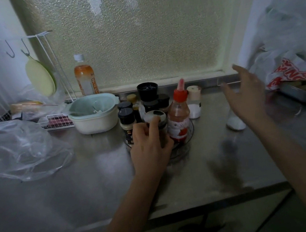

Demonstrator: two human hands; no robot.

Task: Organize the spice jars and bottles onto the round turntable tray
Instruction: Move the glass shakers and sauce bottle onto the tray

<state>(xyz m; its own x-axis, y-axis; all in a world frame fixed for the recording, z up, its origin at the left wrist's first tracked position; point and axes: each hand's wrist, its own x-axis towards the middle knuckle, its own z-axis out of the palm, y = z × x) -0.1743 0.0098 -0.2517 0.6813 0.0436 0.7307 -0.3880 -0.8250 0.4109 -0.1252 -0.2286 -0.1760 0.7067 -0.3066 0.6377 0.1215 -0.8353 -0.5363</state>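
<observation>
On the steel surface (90, 181), my left hand (148, 151) wraps its fingers (154, 122) round a clear, silver-capped spice jar (157, 123), seating it on the clear round turntable tray (187, 140) beside the red-capped sauce bottle (179, 116). My right hand (246, 94) hovers spread and empty above a small white-filled jar (235, 123), likely next.

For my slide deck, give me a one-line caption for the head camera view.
Left hand grips a spice jar on the crowded turntable tray; right hand hovers open.

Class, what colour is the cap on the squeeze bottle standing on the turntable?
Red, on the squeeze bottle; the head view shows it.
</observation>
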